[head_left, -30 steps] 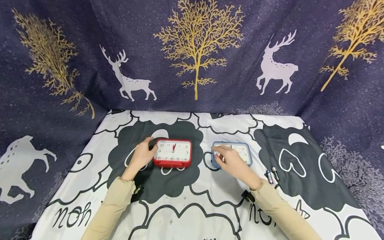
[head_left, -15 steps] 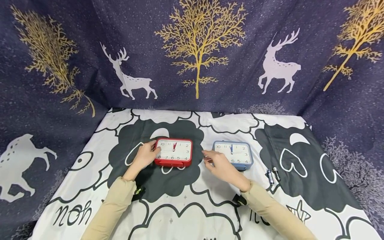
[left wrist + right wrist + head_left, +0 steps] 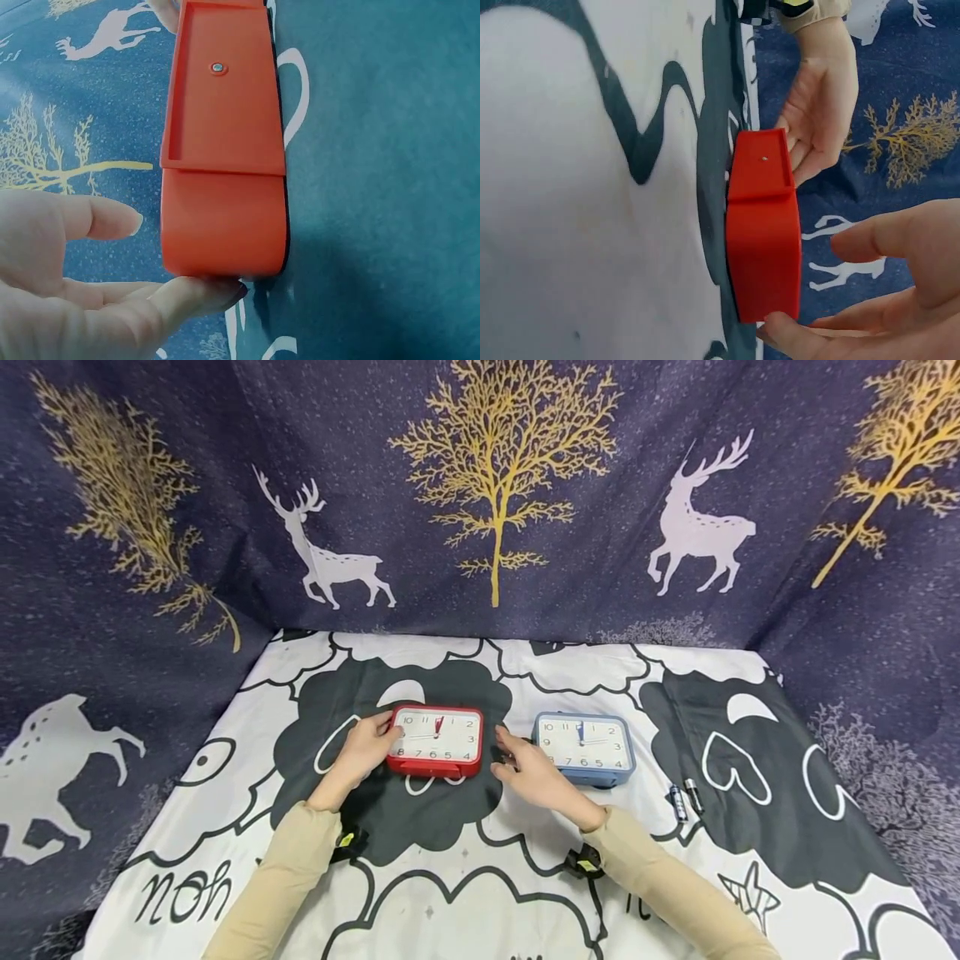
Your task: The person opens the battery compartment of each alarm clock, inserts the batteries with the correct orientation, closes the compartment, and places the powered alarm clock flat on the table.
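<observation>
A red alarm clock [image 3: 435, 768] lies face up on the patterned cloth in the head view. My left hand [image 3: 362, 747] is at its left side. In the left wrist view a fingertip [image 3: 217, 294] touches the end of the red case [image 3: 225, 217], while the thumb stays apart from it. Between the two clocks is my right hand [image 3: 531, 774], fingers loosely extended and holding nothing. The right wrist view places its fingertip [image 3: 780, 330] close by the red case's near end [image 3: 765, 262]; contact is unclear. A blue alarm clock [image 3: 592, 774] lies just right of that hand.
Two batteries [image 3: 678, 803] lie on the cloth right of the blue clock. Black-and-white cloth [image 3: 450, 927] covers the table. A dark curtain [image 3: 600, 577] with deer and trees rises behind and at both sides.
My right hand has moved left, off the blue clock and toward the red clock's right side, uncovering the blue clock's face. The left hand has shifted slightly right, against the red clock.
</observation>
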`<state>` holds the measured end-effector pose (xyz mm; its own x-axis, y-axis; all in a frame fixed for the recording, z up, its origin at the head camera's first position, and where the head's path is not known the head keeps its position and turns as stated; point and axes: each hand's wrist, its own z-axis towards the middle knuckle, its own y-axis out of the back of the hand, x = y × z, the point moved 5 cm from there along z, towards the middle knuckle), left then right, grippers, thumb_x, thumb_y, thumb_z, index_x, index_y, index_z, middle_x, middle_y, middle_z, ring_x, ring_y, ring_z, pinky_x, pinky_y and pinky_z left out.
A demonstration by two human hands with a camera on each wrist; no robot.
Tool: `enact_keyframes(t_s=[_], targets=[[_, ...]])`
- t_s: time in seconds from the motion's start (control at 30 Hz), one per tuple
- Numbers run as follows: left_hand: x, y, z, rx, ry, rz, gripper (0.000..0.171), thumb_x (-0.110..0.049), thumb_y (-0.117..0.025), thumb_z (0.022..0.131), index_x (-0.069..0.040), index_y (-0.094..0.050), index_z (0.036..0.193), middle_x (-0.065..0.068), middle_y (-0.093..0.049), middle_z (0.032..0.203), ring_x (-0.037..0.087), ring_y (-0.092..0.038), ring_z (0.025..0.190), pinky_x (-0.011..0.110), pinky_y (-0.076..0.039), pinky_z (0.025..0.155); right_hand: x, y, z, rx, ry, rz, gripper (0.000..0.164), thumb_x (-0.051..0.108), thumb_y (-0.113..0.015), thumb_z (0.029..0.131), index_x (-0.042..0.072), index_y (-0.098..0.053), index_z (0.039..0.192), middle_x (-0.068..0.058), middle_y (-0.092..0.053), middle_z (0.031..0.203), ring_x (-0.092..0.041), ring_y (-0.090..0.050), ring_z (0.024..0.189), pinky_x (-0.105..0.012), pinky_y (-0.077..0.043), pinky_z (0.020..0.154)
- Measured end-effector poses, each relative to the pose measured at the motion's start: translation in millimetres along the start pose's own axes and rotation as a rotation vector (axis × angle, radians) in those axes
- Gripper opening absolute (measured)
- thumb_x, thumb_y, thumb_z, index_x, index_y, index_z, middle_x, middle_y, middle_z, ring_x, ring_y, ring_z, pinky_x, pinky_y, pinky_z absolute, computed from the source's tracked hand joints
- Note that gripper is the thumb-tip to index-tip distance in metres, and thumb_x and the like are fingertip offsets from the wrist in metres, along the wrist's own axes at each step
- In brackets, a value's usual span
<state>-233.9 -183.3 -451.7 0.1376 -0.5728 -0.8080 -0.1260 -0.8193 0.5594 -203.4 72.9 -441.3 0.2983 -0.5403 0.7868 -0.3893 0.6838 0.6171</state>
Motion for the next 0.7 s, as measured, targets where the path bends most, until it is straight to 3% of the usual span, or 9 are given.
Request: enact_keyframes(t_s=[0.37,0.53,0.7], targets=[[2.2,-4.9,1.6,0.036,0.072,-0.167,0.060,-0.015,-0.043,0.099,0.009,-0.023,0.149,0.029,-0.027,0.154,0.036,-0.028,0.144,0.045,-0.030,0.115,-4.0,-15.2,8.4,-0.009,-0.065,0.104,0.063,0.010,-0.055,0.093,-0.008,-0.029,0.148,-0.028,-0.047,0.137,-0.039,-0.055,0.120,-0.044,-0.051,0.094],[1.2,-8.2,-0.9,-0.052,0.070,-0.286,0.058,-0.008,-0.045,0.095,0.012,-0.028,0.146,0.030,-0.033,0.150,0.034,-0.032,0.142,0.042,-0.030,0.115,-5.2,-23.3,14.9,-0.055,-0.061,0.188,0.065,0.005,-0.055,0.091,-0.010,-0.027,0.148,-0.031,-0.043,0.137,-0.041,-0.047,0.125,-0.046,-0.050,0.097],[2.8,-13.3,-5.1,-0.132,0.082,-0.402,0.057,-0.003,-0.044,0.092,0.012,-0.031,0.146,0.029,-0.036,0.149,0.032,-0.036,0.140,0.041,-0.032,0.113,-4.5,-28.6,19.8,-0.113,-0.071,0.256,0.070,0.004,-0.056,0.090,-0.011,-0.021,0.149,-0.032,-0.033,0.147,-0.041,-0.038,0.135,-0.050,-0.043,0.104]])
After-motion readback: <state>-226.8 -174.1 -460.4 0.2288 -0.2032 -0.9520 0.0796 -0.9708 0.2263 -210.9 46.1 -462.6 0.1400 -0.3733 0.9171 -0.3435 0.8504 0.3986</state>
